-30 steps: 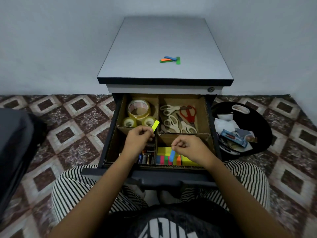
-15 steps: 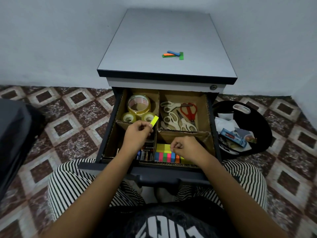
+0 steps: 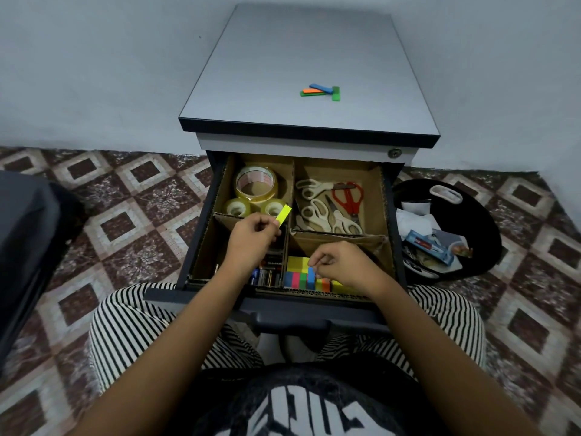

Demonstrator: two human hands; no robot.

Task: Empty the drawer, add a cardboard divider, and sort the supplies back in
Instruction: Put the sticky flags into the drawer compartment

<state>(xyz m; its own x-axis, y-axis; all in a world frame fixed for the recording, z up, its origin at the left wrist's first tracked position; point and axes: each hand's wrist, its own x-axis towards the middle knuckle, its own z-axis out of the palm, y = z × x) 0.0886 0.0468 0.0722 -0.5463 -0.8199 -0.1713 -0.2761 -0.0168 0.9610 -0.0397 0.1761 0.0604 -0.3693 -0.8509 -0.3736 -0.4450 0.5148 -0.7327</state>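
The open drawer (image 3: 201, 228) holds a cardboard divider (image 3: 290, 196) that makes four compartments. Tape rolls (image 3: 256, 184) lie at the back left, scissors (image 3: 330, 206) at the back right, batteries (image 3: 267, 275) at the front left and coloured sticky-note strips (image 3: 298, 278) at the front right. My left hand (image 3: 251, 240) pinches a yellow strip (image 3: 283, 213) above the centre of the divider. My right hand (image 3: 342, 262) pinches a blue strip (image 3: 311, 276) that stands among the coloured strips.
Several coloured strips (image 3: 320, 91) lie on the grey cabinet top (image 3: 283, 58). A black tray (image 3: 484, 221) with packets and papers sits on the tiled floor to the right. A dark object (image 3: 25, 247) stands at the left. My striped knees are under the drawer front.
The view has shifted slightly. My right hand now pinches a blue strip raised among the coloured strips. My left hand keeps the yellow strip in about the same place.
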